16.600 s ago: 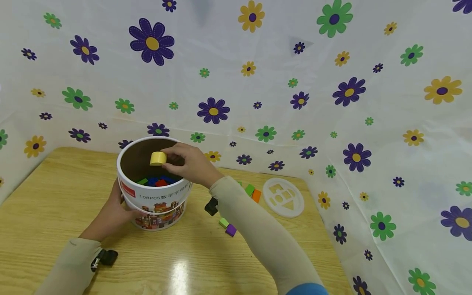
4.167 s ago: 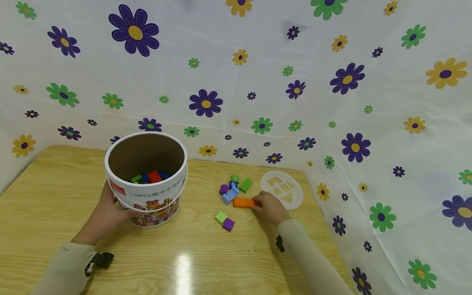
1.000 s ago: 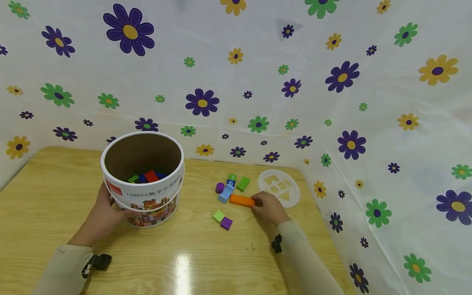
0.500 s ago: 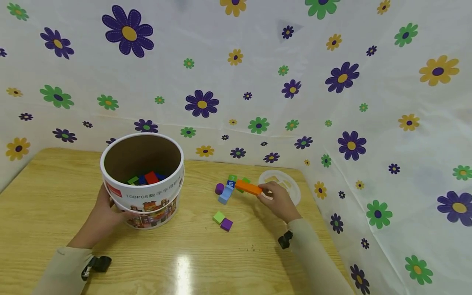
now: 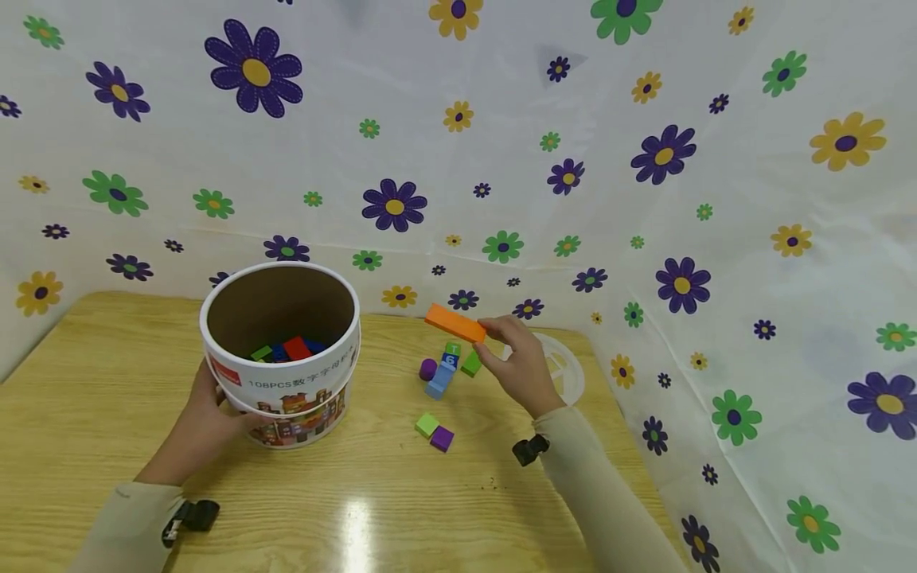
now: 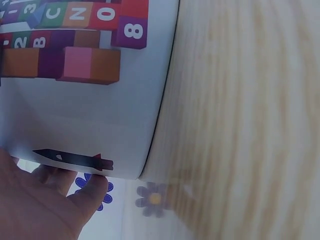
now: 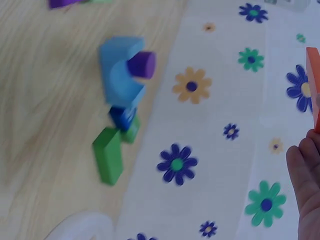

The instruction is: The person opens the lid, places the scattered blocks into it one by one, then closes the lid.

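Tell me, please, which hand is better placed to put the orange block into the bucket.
Probably the right hand: it holds the orange block raised above the table. The left hand grips the side of the bucket, so it seems better used for steadying.

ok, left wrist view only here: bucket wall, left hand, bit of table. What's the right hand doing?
Observer: In the head view, the right hand pinches an orange block in the air.
Operator: Anything in the bucket?
Observer: Yes, a red block shows inside, among others.
Operator: And loose pieces nearest the person?
Observer: A light green block and a small purple block, side by side on the table.
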A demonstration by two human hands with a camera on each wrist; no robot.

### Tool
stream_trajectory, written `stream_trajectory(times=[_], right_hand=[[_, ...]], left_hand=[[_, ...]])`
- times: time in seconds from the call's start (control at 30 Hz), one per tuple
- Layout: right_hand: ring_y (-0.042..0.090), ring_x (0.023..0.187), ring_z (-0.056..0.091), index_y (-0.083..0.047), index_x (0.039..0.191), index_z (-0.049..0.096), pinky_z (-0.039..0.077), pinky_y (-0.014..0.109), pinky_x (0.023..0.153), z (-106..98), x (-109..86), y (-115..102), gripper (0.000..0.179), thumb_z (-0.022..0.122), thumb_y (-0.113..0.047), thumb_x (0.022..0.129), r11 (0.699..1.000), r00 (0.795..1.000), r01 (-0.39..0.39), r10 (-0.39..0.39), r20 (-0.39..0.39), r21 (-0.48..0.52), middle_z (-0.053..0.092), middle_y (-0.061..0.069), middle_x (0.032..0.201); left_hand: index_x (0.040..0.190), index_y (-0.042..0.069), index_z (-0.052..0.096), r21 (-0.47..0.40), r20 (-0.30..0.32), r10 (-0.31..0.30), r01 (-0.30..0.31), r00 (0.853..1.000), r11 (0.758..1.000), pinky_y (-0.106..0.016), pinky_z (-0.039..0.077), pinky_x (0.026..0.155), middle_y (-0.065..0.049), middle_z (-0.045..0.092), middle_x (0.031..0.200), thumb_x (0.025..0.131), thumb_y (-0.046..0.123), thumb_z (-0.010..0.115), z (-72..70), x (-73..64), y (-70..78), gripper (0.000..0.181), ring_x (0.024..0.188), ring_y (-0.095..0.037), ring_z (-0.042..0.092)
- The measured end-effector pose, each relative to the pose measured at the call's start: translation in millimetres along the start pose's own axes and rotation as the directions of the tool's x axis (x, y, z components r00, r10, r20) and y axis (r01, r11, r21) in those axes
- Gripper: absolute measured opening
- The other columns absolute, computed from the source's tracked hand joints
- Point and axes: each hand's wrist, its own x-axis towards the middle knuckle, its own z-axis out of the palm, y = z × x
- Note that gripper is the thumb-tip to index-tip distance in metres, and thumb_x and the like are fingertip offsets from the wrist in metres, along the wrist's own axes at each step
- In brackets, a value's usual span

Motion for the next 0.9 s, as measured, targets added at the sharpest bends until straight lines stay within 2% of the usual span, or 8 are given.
stream_trajectory(times=[0.27,0.43,0.63,0.8,0.9], right_hand=[[0.021,0.112,0.067,-0.004,0.128,0.070,0.056,0.029,0.103,15,21.3,-39,0.034,0.076,-0.008,0.095,0.993,0.995,0.092,-0.088,-0.042,0.077,0.064,0.008,0.115],[0.021,0.112,0.066,-0.004,0.128,0.070,0.055,0.028,0.103,27,36.7,-60,0.034,0.076,-0.008,0.095,0.982,0.988,0.150,-0.144,-0.057,0.116,0.064,0.008,0.117],[0.019,0.116,0.064,-0.004,0.134,0.066,0.053,0.026,0.105,41,53.7,-83,0.036,0.071,-0.012,0.099,0.975,0.981,0.189,-0.194,0.025,0.119,0.064,0.008,0.124],[0.019,0.116,0.063,-0.004,0.135,0.065,0.051,0.023,0.107,53,63.7,-99,0.037,0.070,-0.013,0.100,0.964,0.965,0.237,-0.248,0.084,0.117,0.064,0.009,0.125],[0.018,0.116,0.064,-0.003,0.134,0.067,0.050,0.020,0.106,60,67.7,-105,0.037,0.071,-0.013,0.099,0.958,0.957,0.255,-0.270,0.106,0.130,0.064,0.008,0.124]], left_hand=[[0.165,0.031,-0.002,0.012,-0.006,-0.012,0.012,1.000,1.000,-0.084,0.021,0.109,-0.021,0.019,0.163,0.082,0.014,0.089,-1.5,-0.8,-0.1,0.124,0.149,-0.056,0.020],[0.165,0.029,-0.001,0.001,-0.005,-0.001,0.001,1.000,1.000,-0.085,0.019,0.109,-0.022,0.018,0.163,0.082,0.011,0.089,-2.1,-0.9,-1.8,0.124,0.149,-0.057,0.018],[0.166,0.030,0.001,-0.004,-0.007,0.010,-0.010,1.000,1.000,-0.086,0.018,0.109,-0.021,0.019,0.163,0.082,0.011,0.089,-1.6,-1.1,-2.3,0.123,0.149,-0.056,0.018],[0.165,0.036,-0.001,0.004,-0.012,0.001,-0.001,1.000,1.000,-0.085,0.019,0.109,-0.020,0.017,0.165,0.083,0.014,0.089,-1.0,-0.4,1.1,0.124,0.149,-0.055,0.018],[0.165,0.035,-0.001,0.000,-0.012,0.003,-0.003,1.000,1.000,-0.085,0.018,0.109,-0.020,0.017,0.165,0.083,0.015,0.089,-0.2,-0.2,3.4,0.123,0.149,-0.055,0.018]])
